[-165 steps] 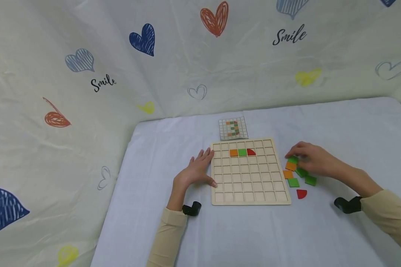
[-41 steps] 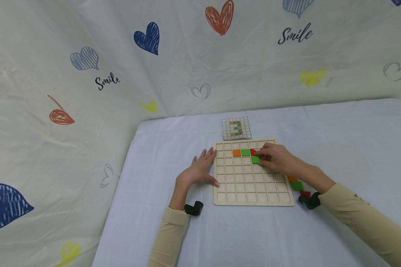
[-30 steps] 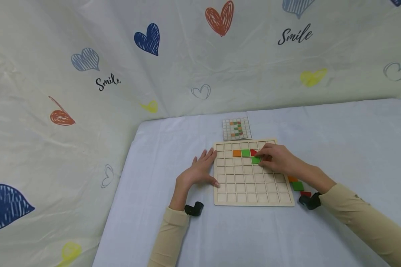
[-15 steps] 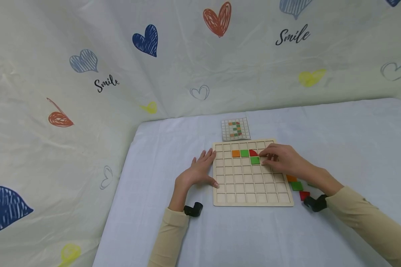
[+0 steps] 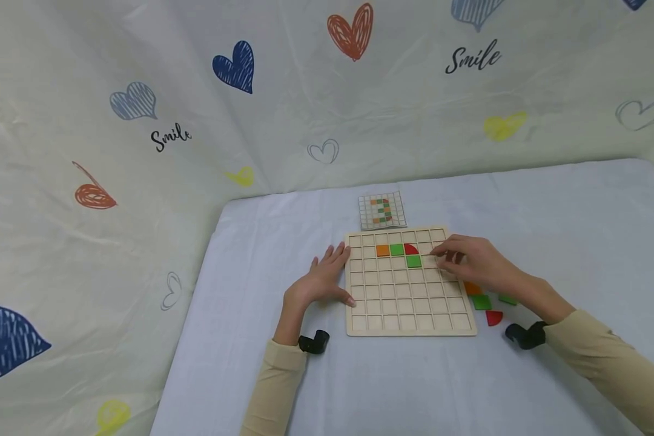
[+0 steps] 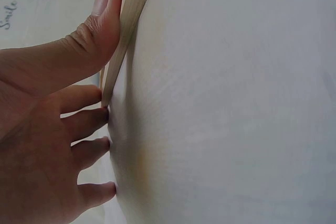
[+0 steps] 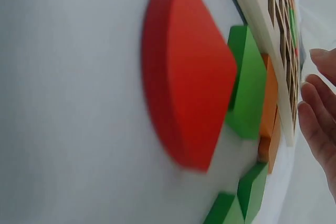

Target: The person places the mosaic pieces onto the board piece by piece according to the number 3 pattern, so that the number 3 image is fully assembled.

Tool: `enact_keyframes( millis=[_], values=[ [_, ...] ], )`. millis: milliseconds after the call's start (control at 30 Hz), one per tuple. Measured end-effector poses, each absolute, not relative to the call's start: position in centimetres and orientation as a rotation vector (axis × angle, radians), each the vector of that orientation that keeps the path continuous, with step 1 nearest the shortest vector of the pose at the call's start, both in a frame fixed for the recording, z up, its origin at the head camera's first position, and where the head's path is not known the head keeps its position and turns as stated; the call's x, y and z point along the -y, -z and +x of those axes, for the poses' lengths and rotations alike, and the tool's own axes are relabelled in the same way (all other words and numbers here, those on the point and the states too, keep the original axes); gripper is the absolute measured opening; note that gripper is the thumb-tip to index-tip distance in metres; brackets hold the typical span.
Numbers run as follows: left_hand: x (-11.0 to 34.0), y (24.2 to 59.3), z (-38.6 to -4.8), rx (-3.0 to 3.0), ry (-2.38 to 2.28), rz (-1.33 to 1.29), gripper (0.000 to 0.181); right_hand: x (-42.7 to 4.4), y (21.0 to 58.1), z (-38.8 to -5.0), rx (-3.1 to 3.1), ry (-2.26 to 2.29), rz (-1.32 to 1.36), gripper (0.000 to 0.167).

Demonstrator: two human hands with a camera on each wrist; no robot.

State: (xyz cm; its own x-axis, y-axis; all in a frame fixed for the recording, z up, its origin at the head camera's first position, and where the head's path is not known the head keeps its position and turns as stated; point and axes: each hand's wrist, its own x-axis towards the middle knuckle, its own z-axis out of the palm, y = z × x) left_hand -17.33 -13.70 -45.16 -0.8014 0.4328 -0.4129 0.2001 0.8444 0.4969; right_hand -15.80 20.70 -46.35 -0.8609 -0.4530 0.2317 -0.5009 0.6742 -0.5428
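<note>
A square wooden grid board lies on the table. In its second row sit an orange square tile, a green square tile and a red quarter-circle tile. Another green tile fills the cell directly below the red one. My left hand rests spread along the board's left edge, thumb on the rim. Over the board's upper right part hovers my right hand, fingers loosely bent, nothing seen between them; it is apart from the tiles.
Right of the board lie loose tiles: a red quarter circle, green pieces and orange ones, partly hidden under my right forearm. A small card printed with a coloured grid pattern lies behind the board.
My right hand went from the loose pile to the board, where a green tile now sits below the red one. Its fingers have since drawn off rightward. My left hand stayed put.
</note>
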Motion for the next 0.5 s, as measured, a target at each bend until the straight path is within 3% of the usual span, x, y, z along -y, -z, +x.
enact_keyframes(
  millis=[500],
  values=[
    [13.6, 45.0, -17.3, -2.486, -0.605, 0.462, 0.121, -23.4, 46.2, -14.7, 2.736, -0.937, 0.769, 0.025]
  ],
)
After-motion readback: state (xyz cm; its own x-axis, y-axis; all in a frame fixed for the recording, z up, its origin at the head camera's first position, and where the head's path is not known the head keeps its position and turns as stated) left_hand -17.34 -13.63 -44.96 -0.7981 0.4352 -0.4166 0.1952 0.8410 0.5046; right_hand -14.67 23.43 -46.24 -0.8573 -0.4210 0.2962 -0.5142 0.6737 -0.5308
